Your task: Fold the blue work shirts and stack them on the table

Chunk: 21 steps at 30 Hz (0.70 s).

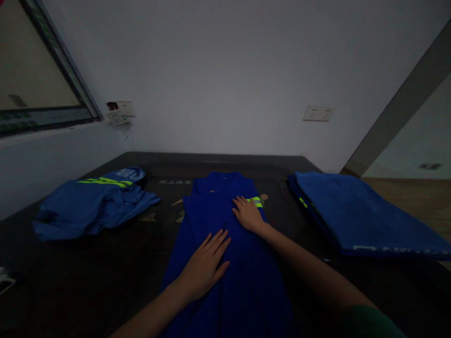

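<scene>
A dark blue work jacket (246,272) lies folded lengthwise on the dark table, its collar toward the wall. A yellow-green and silver reflective band shows at its right edge. My left hand (206,267) rests flat on the middle of the jacket, fingers stretched out and pointing away from me. Farther up, my right hand (248,213) lies flat near the reflective band, with its fingers spread on the cloth. Neither hand grips anything. The lower end of the jacket runs out of view at the bottom.
On the left lies a crumpled blue garment (88,206) with yellow-green stripes. A folded blue stack of cloth (366,213) sits at the right. The dark table (225,158) meets a white wall with a socket plate (318,113). A white object (5,280) shows at the left edge.
</scene>
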{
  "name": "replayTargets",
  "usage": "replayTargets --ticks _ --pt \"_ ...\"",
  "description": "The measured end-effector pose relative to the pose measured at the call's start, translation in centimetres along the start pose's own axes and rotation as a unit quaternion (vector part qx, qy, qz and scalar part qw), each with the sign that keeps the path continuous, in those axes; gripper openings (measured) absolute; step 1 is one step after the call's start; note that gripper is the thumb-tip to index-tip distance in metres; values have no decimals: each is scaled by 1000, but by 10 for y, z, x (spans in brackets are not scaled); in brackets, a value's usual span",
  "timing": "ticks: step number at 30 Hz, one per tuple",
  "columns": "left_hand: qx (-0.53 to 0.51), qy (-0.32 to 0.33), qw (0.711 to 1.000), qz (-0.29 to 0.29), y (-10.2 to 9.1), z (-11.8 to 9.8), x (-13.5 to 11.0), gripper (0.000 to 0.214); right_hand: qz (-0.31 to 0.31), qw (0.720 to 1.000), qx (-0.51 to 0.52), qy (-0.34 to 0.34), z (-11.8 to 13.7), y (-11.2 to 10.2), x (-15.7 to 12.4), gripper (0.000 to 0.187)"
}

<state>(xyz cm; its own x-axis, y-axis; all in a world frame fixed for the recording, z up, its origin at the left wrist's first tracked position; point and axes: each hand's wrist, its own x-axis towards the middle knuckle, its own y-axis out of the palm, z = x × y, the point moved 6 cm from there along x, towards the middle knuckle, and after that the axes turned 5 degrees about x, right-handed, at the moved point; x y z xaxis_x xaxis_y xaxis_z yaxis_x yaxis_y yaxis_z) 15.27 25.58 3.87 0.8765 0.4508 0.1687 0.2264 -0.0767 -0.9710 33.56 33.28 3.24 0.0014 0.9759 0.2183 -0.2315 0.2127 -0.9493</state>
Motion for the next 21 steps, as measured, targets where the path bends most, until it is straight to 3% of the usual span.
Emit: replayTargets --ticks 4,8,14,18,21 --pt "-17 -7 1000 6 -3 -1 2 53 19 999 26 23 -29 2 30 43" --pt "-41 -15 999 8 -3 1 1 51 -6 995 100 25 -54 -15 55 32" --pt "-135 -73 988 -35 -17 15 9 34 -51 982 183 25 -93 -45 58 26" --pt "-172 -131 971 -97 -30 35 43 35 -31 982 185 -8 -88 -42 51 20" --pt "-132 -163 974 -81 -23 46 74 31 -5 989 143 -28 -72 -32 49 27"
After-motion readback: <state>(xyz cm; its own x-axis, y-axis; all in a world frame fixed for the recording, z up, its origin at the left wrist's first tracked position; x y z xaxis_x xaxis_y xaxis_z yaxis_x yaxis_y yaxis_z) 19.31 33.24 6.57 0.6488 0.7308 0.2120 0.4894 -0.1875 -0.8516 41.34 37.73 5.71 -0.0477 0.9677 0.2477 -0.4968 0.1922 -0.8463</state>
